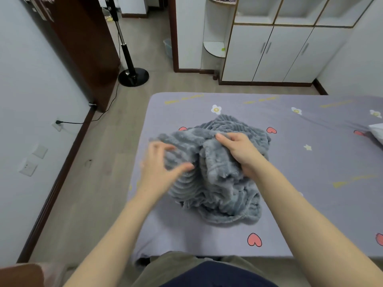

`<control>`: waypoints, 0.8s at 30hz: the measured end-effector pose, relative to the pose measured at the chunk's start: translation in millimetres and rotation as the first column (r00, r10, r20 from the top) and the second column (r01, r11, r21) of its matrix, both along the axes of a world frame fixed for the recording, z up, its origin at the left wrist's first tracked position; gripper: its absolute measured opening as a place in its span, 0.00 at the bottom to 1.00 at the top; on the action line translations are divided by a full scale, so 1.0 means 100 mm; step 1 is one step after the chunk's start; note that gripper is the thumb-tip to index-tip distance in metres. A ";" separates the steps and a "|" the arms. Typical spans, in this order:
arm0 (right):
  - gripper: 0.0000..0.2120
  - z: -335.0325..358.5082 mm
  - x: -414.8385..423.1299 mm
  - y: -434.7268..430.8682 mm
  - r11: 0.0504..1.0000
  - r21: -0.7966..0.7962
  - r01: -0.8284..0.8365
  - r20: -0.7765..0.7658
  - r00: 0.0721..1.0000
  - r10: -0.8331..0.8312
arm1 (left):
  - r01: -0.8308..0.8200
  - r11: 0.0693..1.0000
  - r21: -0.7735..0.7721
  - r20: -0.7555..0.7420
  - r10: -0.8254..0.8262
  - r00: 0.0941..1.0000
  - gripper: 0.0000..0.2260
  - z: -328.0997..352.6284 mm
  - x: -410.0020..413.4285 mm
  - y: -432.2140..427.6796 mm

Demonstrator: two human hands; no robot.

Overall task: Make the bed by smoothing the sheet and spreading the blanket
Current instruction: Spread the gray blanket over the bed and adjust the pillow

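Your single view comes from the camera worn on your head. It faces forward and steeply down from one edge of the bed (310, 162). Your forearms enter from the bottom of the frame. Your left hand (159, 164) and right hand (238, 154) sit close under the lens near the centre, at the crumpled blanket (217, 183). The wide angle tilts the wall (31, 90) on your left outward. Beyond the mattress, the far part of the frame takes in the standing fan's base (133, 76) and the white wardrobe doors (269, 52).
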State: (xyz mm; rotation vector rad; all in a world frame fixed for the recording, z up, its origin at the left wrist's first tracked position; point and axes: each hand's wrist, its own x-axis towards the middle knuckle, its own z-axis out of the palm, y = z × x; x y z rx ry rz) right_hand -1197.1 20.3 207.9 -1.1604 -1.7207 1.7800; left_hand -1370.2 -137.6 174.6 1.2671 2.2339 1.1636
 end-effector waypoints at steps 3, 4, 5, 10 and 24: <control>0.11 0.05 -0.27 -0.09 0.999 -0.004 -0.043 -0.015 0.999 0.042 | 0.221 0.965 -0.144 0.111 -0.206 0.972 0.33 -0.16 0.37 0.03; 0.10 0.05 -0.32 -0.12 0.998 -0.010 -0.068 -0.013 0.998 0.068 | 0.221 0.961 -0.163 0.129 -0.202 0.971 0.28 -0.21 0.42 0.06; 0.10 0.04 -0.36 -0.13 0.996 -0.024 -0.086 -0.009 0.996 0.086 | 0.192 0.972 -0.134 0.152 -0.171 0.973 0.20 -0.24 0.43 0.10; 0.14 -0.14 -0.33 -0.20 0.981 -0.044 -0.187 -0.045 0.982 0.185 | -0.135 0.985 0.107 0.588 0.046 0.807 0.07 -0.04 0.23 0.22; 0.10 -1.24 0.10 -0.18 0.858 0.350 -0.376 0.743 0.670 -0.010 | -0.610 0.766 0.202 0.796 0.234 0.558 0.09 0.49 -0.50 0.19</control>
